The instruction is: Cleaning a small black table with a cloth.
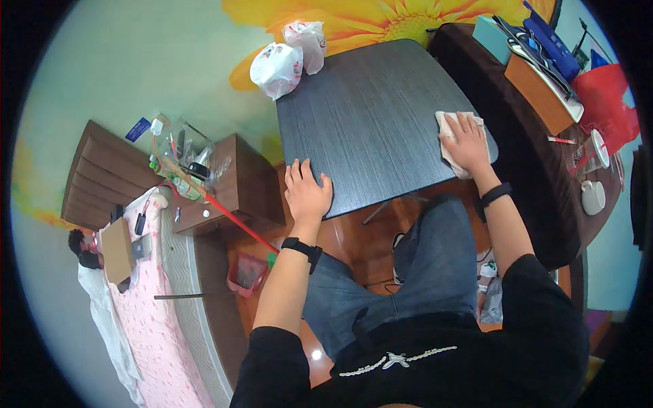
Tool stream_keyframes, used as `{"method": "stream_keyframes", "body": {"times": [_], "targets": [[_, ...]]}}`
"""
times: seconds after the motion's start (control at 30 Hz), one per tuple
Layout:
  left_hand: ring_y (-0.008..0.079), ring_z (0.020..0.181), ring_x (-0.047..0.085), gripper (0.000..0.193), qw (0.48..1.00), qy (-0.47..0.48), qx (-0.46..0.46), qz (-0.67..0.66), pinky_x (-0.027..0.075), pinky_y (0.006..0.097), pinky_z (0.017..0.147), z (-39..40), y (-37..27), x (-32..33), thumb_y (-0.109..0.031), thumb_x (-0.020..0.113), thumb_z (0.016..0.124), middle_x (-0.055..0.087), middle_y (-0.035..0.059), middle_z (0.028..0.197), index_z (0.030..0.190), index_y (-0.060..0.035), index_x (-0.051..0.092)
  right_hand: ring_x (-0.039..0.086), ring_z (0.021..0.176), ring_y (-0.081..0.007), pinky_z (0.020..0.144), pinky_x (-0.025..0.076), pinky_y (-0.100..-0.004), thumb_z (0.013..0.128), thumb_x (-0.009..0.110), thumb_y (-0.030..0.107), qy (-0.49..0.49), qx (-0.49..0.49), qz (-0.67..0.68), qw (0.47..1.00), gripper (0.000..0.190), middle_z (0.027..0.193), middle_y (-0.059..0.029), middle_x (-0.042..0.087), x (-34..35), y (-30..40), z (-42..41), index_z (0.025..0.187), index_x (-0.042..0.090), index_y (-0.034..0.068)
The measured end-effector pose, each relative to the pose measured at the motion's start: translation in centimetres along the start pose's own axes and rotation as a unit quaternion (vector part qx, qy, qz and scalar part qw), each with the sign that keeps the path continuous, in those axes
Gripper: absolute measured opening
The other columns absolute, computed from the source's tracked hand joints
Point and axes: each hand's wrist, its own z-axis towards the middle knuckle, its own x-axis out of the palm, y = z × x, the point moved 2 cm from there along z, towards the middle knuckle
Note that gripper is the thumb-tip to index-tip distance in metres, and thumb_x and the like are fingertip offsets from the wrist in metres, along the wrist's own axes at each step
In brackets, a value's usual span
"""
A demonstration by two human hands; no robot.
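Observation:
A dark wood-grain folding table point(372, 122) stands before me. My right hand point(465, 144) lies flat, fingers a little spread, on a whitish cloth point(446, 133) at the table's right front corner. The cloth's edges show around the palm, and part of it reaches the table edge. At the left front corner my left hand point(307, 193) rests on the tabletop and its edge, with nothing seen in it. Two tied white plastic bags point(277, 70) sit at the back left corner of the table.
A brown covered surface at right bears an orange box point(540, 94), a plastic cup point(592, 153) and a white mug point(593, 197). At left are a nightstand point(224, 178), a red pole point(240, 223), a pink bin point(248, 273) and a bed point(153, 326).

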Motion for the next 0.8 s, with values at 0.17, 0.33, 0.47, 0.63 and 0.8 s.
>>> {"method": "stream_keyframes", "body": {"times": [0.17,0.33,0.47,0.63,0.8], "targets": [[0.0378,0.159,0.035,0.063,1.0,-0.009,0.006,-0.001,0.045,0.0586,0.12,0.2,-0.1,0.3,-0.038,0.06,0.1,0.043,0.017,0.168,0.156,-0.0095,0.051,0.026,0.164,-0.0419,0.132,0.018,-0.0608,0.104,0.05,0.062,-0.006,0.052,-0.036,0.998,0.073,0.176,-0.0146,0.035,2.2,3.1,2.9,0.169,0.041,0.032],[0.038,0.159,0.035,0.063,1.0,-0.005,-0.001,-0.001,0.045,0.0577,0.119,0.0,-0.3,-0.2,-0.038,0.06,0.1,0.043,0.017,0.168,0.155,-0.0098,0.051,0.026,0.164,-0.0416,0.133,0.018,-0.0589,0.105,0.048,0.062,-0.002,-0.035,0.001,0.999,0.072,0.177,-0.0151,0.034,2.7,10.7,2.6,0.169,0.041,0.03],[0.0376,0.159,0.035,0.063,1.0,-0.002,0.001,0.003,0.046,0.057,0.119,0.0,-0.1,0.0,-0.039,0.06,0.1,0.043,0.0165,0.168,0.156,-0.0101,0.051,0.028,0.163,-0.0408,0.133,0.019,-0.0582,0.105,0.047,0.062,0.026,-0.133,0.016,0.991,0.072,0.176,-0.015,0.035,1.5,16.4,-0.1,0.169,0.042,0.029],[0.0372,0.159,0.035,0.064,1.0,-0.003,0.004,0.001,0.046,0.0568,0.12,0.1,0.0,0.1,-0.04,0.06,0.1,0.043,0.0157,0.168,0.156,-0.0103,0.05,0.033,0.161,-0.0394,0.133,0.021,-0.0572,0.104,0.051,0.062,0.022,-0.251,0.077,0.965,0.071,0.173,-0.0151,0.04,0.7,17.5,-4.2,0.167,0.046,0.029],[0.0372,0.159,0.034,0.065,1.0,-0.002,0.002,-0.011,0.045,0.0567,0.12,0.0,0.5,0.0,-0.04,0.06,0.1,0.042,0.0156,0.169,0.157,-0.0104,0.05,0.037,0.159,-0.0397,0.13,0.028,-0.0562,0.1,0.061,0.057,0.021,-0.236,0.096,0.967,0.068,0.169,-0.0144,0.046,-1.6,13.9,-6.7,0.162,0.053,0.029]]}}
